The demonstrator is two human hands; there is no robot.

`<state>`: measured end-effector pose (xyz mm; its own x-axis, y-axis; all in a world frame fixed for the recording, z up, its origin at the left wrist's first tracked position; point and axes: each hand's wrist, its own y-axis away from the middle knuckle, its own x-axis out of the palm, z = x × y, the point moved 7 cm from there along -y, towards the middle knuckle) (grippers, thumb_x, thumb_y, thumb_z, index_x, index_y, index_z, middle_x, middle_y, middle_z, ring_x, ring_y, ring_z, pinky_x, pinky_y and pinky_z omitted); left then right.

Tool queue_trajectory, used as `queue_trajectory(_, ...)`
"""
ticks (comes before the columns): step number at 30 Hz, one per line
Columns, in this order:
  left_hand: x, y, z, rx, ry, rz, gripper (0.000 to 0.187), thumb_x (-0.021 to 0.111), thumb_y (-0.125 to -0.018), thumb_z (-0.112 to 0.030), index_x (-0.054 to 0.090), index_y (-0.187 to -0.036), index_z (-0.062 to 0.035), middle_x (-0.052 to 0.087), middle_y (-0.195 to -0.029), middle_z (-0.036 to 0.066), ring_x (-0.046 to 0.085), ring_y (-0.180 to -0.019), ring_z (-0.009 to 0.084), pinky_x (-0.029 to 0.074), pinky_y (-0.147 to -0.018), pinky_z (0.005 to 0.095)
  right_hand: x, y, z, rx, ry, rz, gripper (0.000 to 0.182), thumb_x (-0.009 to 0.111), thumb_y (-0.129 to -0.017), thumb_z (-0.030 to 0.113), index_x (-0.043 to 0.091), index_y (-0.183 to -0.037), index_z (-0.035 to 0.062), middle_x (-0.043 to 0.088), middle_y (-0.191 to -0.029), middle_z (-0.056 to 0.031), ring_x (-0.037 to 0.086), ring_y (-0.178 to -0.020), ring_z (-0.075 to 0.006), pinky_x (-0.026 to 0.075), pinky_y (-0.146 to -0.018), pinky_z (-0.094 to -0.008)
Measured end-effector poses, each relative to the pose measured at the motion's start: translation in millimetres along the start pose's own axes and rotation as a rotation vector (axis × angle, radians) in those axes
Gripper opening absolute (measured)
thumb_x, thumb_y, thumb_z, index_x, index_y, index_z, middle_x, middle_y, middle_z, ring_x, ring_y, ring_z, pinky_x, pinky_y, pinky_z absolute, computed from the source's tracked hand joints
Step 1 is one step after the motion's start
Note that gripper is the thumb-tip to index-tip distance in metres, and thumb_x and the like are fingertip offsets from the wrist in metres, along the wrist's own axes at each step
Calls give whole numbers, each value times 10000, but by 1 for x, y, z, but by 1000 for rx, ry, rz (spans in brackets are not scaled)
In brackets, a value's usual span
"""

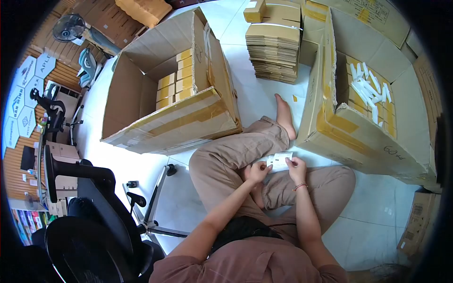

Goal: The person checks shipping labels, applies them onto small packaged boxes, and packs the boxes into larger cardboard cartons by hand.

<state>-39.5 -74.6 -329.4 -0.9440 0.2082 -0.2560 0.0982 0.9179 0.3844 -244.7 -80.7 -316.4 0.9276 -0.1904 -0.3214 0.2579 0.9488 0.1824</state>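
Observation:
I sit cross-legged on a white tiled floor. Both hands hold a small white paper slip (280,160) above my lap. My left hand (258,170) pinches its left edge and my right hand (296,167) pinches its right edge; a thin red band circles the right wrist. Just right of my knee stands a large cardboard box (363,141) holding several white slips (370,92) on top of yellow-brown packets. Another large open carton (174,125) to the left front holds stacked small yellow boxes (177,80).
A pile of flat folded cartons (274,49) rises ahead between the two big boxes. A black office chair (94,221) stands close on my left. A fan (69,27) and more cardboard lie at the far left. A small carton (417,221) sits at right.

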Motion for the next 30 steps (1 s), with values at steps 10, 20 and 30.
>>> queue_trajectory(10, -13, 12, -33, -100, -236, -95, 501, 766, -792, -442, 696, -998, 10, 706, -836, 85, 654, -751, 138, 520, -710, 277, -55, 47, 91, 26, -325, 114, 222, 511, -1008, 203, 493, -933, -5, 639, -770, -113, 697, -604, -225, 475, -349, -255)
queue_trajectory(20, -50, 77, -205, 172, 206, 382, 396, 636, -934, -84, 530, -1300, 25, 664, -1025, 52, 584, -943, 88, 464, -830, 228, -105, 92, 205, -5, -575, 235, 303, 608, -925, 35, 489, -1185, -66, 696, -974, -180, 712, -774, -220, 585, -588, -272)
queue_trajectory(30, -51, 145, -294, 318, 264, 342, 188, 680, -860, 26, 668, -1047, 40, 685, -1052, 121, 636, -986, 147, 495, -867, 287, -123, 114, 268, -123, -617, 213, 326, 598, -910, -4, 473, -1199, -88, 698, -943, -195, 713, -755, -231, 598, -577, -279)
